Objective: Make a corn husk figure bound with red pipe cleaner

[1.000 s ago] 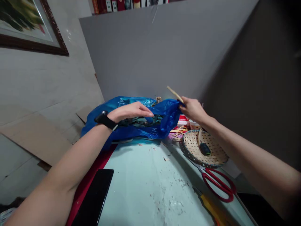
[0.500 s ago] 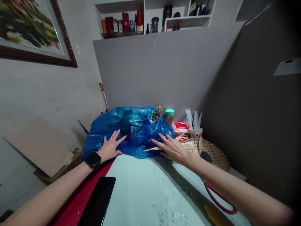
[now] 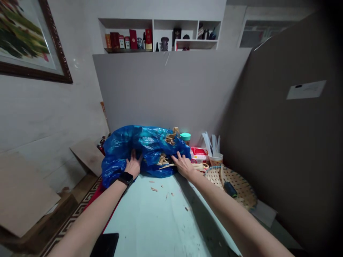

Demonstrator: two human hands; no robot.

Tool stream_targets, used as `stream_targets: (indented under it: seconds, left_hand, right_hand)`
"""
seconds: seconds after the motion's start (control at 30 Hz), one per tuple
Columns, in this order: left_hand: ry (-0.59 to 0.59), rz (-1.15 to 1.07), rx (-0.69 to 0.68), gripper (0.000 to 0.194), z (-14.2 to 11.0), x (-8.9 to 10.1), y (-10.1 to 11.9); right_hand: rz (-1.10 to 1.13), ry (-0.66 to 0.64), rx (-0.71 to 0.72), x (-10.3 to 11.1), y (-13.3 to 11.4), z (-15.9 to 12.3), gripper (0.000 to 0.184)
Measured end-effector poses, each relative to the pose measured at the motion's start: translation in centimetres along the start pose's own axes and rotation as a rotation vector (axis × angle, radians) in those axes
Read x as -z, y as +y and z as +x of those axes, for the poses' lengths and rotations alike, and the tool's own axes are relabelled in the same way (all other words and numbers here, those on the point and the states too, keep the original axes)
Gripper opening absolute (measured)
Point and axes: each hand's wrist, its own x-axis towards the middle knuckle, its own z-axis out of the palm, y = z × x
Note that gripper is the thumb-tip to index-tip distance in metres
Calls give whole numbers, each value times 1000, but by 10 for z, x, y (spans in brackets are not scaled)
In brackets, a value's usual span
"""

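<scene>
Blue bag (image 3: 152, 142): back of table (image 3: 158, 217), gaping, sticks (image 3: 162, 159) showing.
Left hand (image 3: 134, 167): fingers apart, against bag.
Right hand (image 3: 183, 165): at bag's edge; whether clamped on strip (image 3: 166, 166), can't tell.
Risk: a tug could spill sticks.

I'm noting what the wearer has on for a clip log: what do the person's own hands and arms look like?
Both the left hand and the right hand are ungloved. The forearms are bare, with no sleeves in view. The left wrist wears a black watch with a dark, rounded rectangular face and dark band; nothing shows on the right wrist.
</scene>
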Motion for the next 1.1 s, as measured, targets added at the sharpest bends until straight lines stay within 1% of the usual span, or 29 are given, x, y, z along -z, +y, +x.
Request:
stream_targets:
  seconds: [0.07,0.13,0.2,0.27,0.3,0.33,0.37,0.4,0.43,0.47,0.5,0.53,0.57,0.6,0.63,0.67,0.7,0.73,0.8,0.87,0.93,0.97,1.03,1.1]
  left_hand:
    - [-31,6,1,84,-4,7,2]
    - [-76,9,-13,86,-13,19,1]
    - [-135,7,-36,85,-23,36,-4]
    - [-203,-5,-49,78,-32,58,-12]
    - [-235,-11,-47,75,-37,70,-15]
    - [-263,-15,-44,73,-41,83,-17]
    - [-272,-14,-33,70,-45,96,-15]
    - [-263,-16,-27,64,-49,110,-9]
    - [-230,-25,-37,58,-55,124,1]
    - [-166,-59,-61,55,-62,137,16]
    - [-34,-202,-110,51,-70,150,34]
    - [28,-394,-164,46,-80,162,56]
    - [-3,-621,-259,44,-91,171,80]
    - [-82,-875,-345,45,-102,178,103]
    - [-202,-1120,-401,45,-113,182,126]
    - [-300,-1318,-424,42,-123,183,145]
    - [-332,-1450,-418,36,-131,182,162]
    - [-317,-1530,-411,29,-136,179,176]
    - [-324,-1580,-408,21,-142,171,193]
    - [-342,-1570,-420,17,-143,166,202]
    - [-344,-1565,-418,16,-141,164,205]
    - [-334,-1572,-405,17,-140,165,205]
    - [-323,-1589,-362,18,-136,168,202]
    - [-289,-1593,-327,20,-133,169,197]
  right_hand:
    - [12,-35,12,3,1,-3,61]
    - [20,-59,54,10,7,-12,68]
    - [48,-48,138,23,20,-27,73]
    - [137,11,217,41,38,-46,69]
    - [223,51,223,52,48,-56,64]
    - [346,101,192,64,57,-67,56]
    - [513,153,139,78,65,-77,46]
    - [727,190,75,92,72,-88,43]
    - [953,247,4,106,77,-99,48]
    - [1156,281,-26,119,79,-110,53]
    - [1324,314,-26,131,79,-121,58]
    - [1449,321,-14,141,76,-132,60]
    - [1529,315,9,148,72,-142,61]
    - [1572,310,21,152,66,-151,62]
    - [1591,310,23,152,59,-161,62]
    - [1599,311,20,150,53,-169,62]
    - [1610,316,13,146,47,-176,62]
    - [1633,316,11,141,41,-182,61]
    - [1698,344,7,130,35,-189,60]
    - [1748,420,-7,121,33,-191,59]
    - [1774,488,-31,118,35,-191,59]
    - [1793,492,-40,118,37,-190,60]
    - [1864,453,-38,120,40,-190,57]
    - [1932,397,1,122,42,-191,47]
